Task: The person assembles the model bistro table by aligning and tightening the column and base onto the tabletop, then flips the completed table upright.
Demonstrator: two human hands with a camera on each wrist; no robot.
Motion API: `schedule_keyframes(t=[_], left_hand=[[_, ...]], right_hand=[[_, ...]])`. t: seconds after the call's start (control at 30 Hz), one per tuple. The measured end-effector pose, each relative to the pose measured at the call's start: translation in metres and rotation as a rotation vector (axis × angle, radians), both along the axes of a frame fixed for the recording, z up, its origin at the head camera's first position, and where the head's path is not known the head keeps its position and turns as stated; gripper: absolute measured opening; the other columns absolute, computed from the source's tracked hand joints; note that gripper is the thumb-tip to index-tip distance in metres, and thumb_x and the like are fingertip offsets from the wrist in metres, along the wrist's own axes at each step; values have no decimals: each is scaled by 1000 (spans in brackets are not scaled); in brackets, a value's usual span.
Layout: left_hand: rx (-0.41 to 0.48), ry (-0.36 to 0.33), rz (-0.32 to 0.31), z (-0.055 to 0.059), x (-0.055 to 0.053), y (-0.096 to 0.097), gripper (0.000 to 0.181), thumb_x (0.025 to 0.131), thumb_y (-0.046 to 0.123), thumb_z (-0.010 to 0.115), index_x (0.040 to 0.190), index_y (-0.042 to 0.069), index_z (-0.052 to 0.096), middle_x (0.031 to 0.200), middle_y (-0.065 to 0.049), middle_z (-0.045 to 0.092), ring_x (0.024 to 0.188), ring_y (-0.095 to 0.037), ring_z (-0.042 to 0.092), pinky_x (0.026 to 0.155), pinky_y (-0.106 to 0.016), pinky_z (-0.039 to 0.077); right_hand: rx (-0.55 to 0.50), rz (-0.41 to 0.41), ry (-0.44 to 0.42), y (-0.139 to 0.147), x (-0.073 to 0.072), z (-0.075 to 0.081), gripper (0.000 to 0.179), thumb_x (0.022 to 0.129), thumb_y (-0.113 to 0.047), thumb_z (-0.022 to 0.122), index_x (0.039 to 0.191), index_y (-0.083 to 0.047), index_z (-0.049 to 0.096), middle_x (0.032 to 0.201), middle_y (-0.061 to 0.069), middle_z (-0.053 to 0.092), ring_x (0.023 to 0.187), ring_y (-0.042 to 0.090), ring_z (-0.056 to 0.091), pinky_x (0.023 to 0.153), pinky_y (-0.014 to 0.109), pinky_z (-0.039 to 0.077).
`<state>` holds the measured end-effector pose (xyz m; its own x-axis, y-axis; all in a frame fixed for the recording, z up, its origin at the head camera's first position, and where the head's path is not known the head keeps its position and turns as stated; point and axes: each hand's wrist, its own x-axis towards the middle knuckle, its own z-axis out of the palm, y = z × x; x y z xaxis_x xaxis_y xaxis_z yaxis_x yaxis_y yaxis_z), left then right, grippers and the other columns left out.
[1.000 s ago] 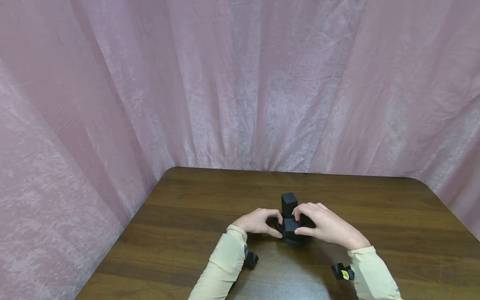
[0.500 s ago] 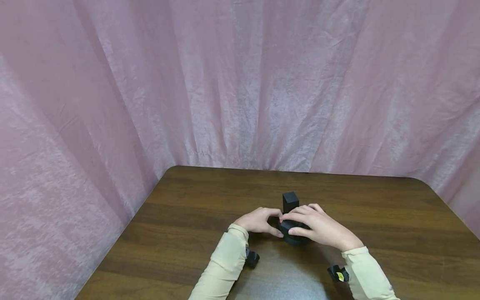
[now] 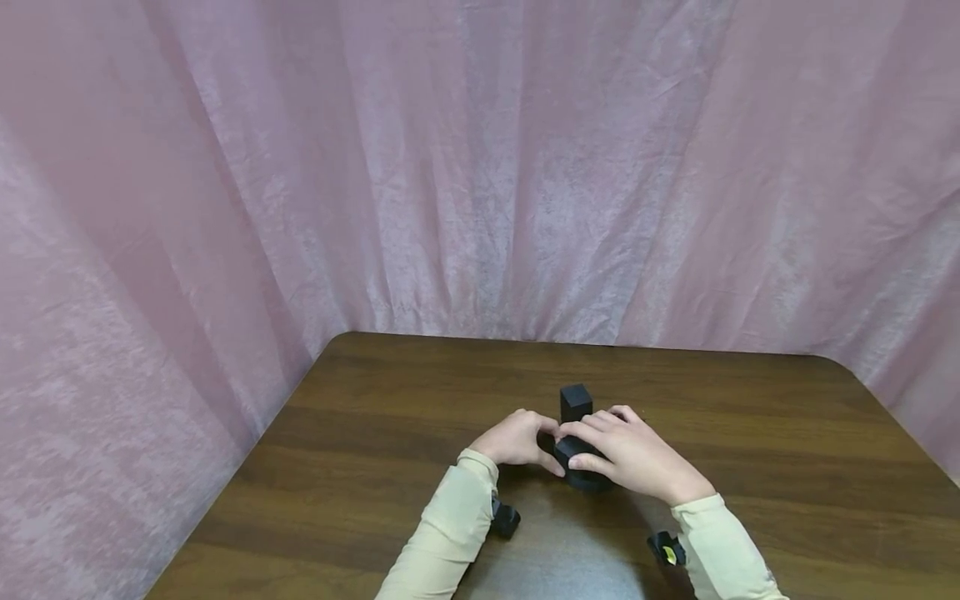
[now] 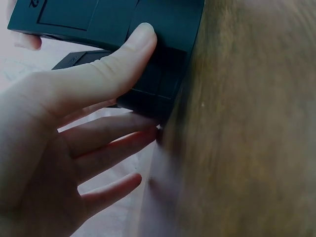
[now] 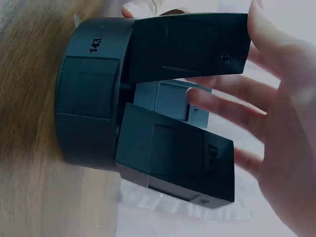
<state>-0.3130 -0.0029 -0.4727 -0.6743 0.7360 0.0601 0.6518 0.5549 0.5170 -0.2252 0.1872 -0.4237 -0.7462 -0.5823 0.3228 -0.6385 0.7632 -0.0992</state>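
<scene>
A round black base (image 5: 89,94) stands on the table, with several black blocks upright on it. Raised numbers mark the parts, such as the block numbered 147 (image 5: 182,143). My left hand (image 3: 516,440) holds the base from the left: in the left wrist view its thumb lies on the black side, the fingers on the other side. My right hand (image 3: 633,457) grips the top of the near block (image 5: 192,47), thumb at its end in the right wrist view. Some right fingers are partly hidden behind the blocks. A far block (image 3: 576,402) rises behind the hands.
The brown wooden table (image 3: 420,383) has a rounded back edge, and a pink curtain (image 3: 480,167) hangs behind it. Small black wrist cameras sit under both sleeves, one below the left sleeve (image 3: 442,533).
My right hand has shifted left, its fingers reaching further over the near block toward the left hand. That block sits slightly further left. My left hand has stayed nearly in place.
</scene>
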Motion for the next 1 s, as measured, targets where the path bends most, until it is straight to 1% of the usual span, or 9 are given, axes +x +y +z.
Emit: schedule_keyframes(t=[0.2, 0.3, 0.37, 0.43, 0.5, 0.6, 0.7, 0.83, 1.0], left_hand=[[5, -1, 47, -2, 0, -3, 31, 57, 42, 81, 74, 25, 61, 75, 14, 59, 71, -3, 51, 66, -15, 40], [-14, 6, 56, -3, 0, -3, 32, 59, 44, 80, 72, 24, 59, 78, 12, 55, 74, -5, 49, 68, -17, 39], [-27, 3, 66, -3, 1, -3, 33, 59, 46, 79, 72, 24, 58, 82, 10, 52, 78, -6, 49, 70, -20, 39], [-36, -11, 80, -3, 1, -3, 34, 60, 48, 78, 72, 25, 57, 84, 8, 51, 81, -8, 48, 72, -22, 39], [-36, -24, 88, -3, 1, -5, 34, 61, 49, 77, 72, 25, 56, 86, 7, 50, 82, -9, 48, 73, -22, 40], [-20, -37, 76, -4, -1, -7, 34, 62, 48, 77, 74, 24, 56, 87, 6, 49, 82, -8, 49, 73, -20, 40], [-2, -54, 55, -4, -3, -10, 33, 63, 46, 76, 76, 23, 56, 88, 7, 50, 82, -8, 49, 71, -19, 40], [4, -48, 31, -7, -7, -14, 30, 67, 44, 75, 79, 24, 57, 87, 11, 53, 80, -6, 49, 70, -19, 39], [5, -10, -1, -7, -7, -16, 25, 70, 43, 73, 80, 26, 58, 84, 13, 56, 77, -5, 49, 70, -17, 39]], right_hand=[[-109, 29, 26, 4, -3, 7, 32, 86, -42, 54, 110, -22, 59, 101, -14, 61, 99, 5, 53, 92, 30, 34], [-145, -15, 65, 10, -3, 13, 19, 86, -35, 57, 99, -22, 63, 90, -18, 59, 87, 0, 52, 82, 26, 38], [-141, -53, 57, 16, -2, 16, 7, 86, -32, 58, 89, -26, 63, 78, -21, 55, 72, -4, 49, 72, 23, 39], [-111, -77, -20, 23, -1, 17, 5, 87, -31, 57, 83, -30, 60, 71, -23, 52, 62, -6, 44, 63, 20, 38], [-82, -75, -163, 28, -1, 16, 5, 88, -30, 56, 84, -29, 59, 68, -21, 54, 56, -6, 42, 57, 18, 37], [-66, -37, -393, 34, -3, 11, 13, 89, -27, 55, 99, -20, 58, 73, -11, 61, 55, -3, 46, 54, 18, 38], [-72, 7, -549, 35, -8, 1, 25, 89, -24, 55, 111, -12, 53, 75, -2, 64, 55, 1, 50, 53, 19, 40], [-71, 21, -640, 36, -14, -13, 23, 88, -21, 56, 110, -13, 53, 66, -3, 60, 53, 3, 51, 50, 19, 40], [-58, 32, -584, 38, -17, -24, 14, 87, -19, 57, 99, -13, 55, 66, -9, 53, 53, -1, 44, 51, 17, 38]])
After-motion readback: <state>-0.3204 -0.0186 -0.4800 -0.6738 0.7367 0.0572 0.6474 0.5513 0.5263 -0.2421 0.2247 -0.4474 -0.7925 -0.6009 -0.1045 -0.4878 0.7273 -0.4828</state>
